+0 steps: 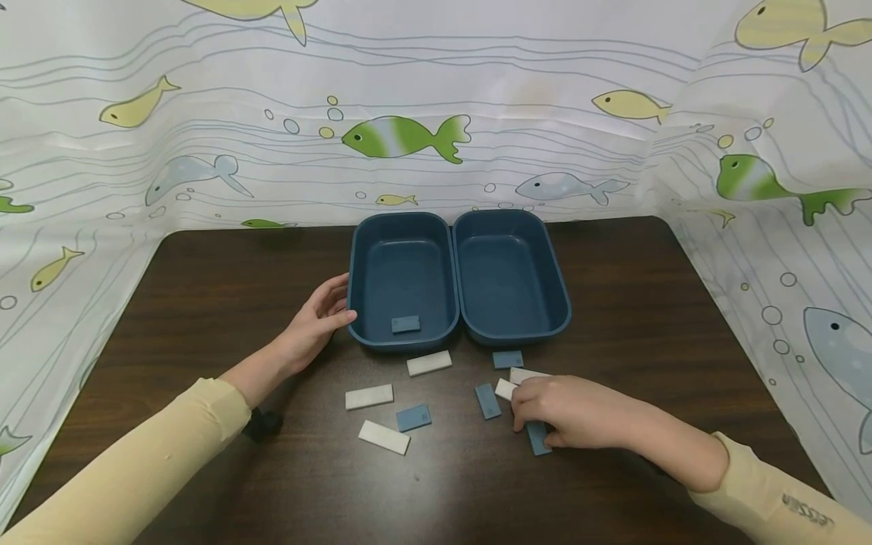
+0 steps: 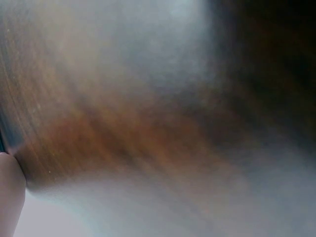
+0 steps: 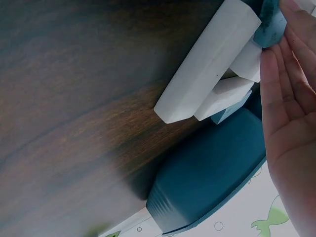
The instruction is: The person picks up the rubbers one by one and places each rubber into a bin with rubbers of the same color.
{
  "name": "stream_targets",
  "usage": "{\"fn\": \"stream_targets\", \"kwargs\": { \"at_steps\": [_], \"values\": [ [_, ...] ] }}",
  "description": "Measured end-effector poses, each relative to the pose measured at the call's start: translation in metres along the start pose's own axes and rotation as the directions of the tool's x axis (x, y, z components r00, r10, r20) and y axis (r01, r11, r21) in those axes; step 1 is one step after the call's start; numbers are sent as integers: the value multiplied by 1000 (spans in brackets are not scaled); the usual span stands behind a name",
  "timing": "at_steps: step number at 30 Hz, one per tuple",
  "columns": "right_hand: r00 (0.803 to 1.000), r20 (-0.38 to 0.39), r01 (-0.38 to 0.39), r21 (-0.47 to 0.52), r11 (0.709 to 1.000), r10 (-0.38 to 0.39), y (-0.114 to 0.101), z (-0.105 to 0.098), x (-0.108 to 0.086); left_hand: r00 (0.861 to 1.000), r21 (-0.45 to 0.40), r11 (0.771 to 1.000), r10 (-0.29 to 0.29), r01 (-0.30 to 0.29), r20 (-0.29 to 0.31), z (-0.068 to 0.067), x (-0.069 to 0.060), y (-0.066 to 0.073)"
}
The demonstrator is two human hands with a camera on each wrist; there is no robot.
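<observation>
Beside the left blue bin (image 1: 356,333), my left hand (image 1: 315,325) rests its thumb and relaxed fingers against the outer side and rim. Only a fingertip (image 2: 11,192) shows in the left wrist view. My right hand (image 1: 575,412) pinches a blue block (image 1: 538,439), partly hidden by the fingers, at the right of the table. In the right wrist view, that blue block (image 3: 270,24) is between the thumb and fingers of the hand (image 3: 296,108). White blocks (image 1: 506,389) (image 3: 210,64) lie close by, partly covered in the head view. Another blue block (image 1: 487,401) lies left of the hand.
One blue block (image 1: 406,324) lies in the left bin; the right bin (image 1: 564,314) stands against it. In front lie white blocks (image 1: 429,363) (image 1: 369,397) (image 1: 384,437) and blue blocks (image 1: 413,418) (image 1: 507,359). A fish-patterned curtain (image 1: 272,151) surrounds the dark table (image 1: 225,280).
</observation>
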State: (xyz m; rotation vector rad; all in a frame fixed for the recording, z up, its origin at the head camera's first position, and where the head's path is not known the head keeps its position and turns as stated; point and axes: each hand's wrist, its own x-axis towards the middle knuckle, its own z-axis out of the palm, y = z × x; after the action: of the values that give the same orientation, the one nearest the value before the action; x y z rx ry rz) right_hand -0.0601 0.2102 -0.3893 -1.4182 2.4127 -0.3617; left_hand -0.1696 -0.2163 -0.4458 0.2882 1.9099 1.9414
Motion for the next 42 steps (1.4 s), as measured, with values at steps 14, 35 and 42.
{"fn": "stream_targets", "kwargs": {
  "at_steps": [14, 35, 42],
  "values": [
    [997, 62, -46, 42, 998, 43, 3, -4, 2, 1000, -10, 1000, 1, -1, -6, 1, 0, 2],
    [993, 86, -90, 38, 995, 87, 1, -17, 4, 1000, 7, 1000, -16, 16, -10, 1, 0, 2],
    [992, 50, -115, 49, 992, 113, 3, -30, 8, 999, 19, 999, -27, 28, -16, 1, -1, 2]
  ]
}}
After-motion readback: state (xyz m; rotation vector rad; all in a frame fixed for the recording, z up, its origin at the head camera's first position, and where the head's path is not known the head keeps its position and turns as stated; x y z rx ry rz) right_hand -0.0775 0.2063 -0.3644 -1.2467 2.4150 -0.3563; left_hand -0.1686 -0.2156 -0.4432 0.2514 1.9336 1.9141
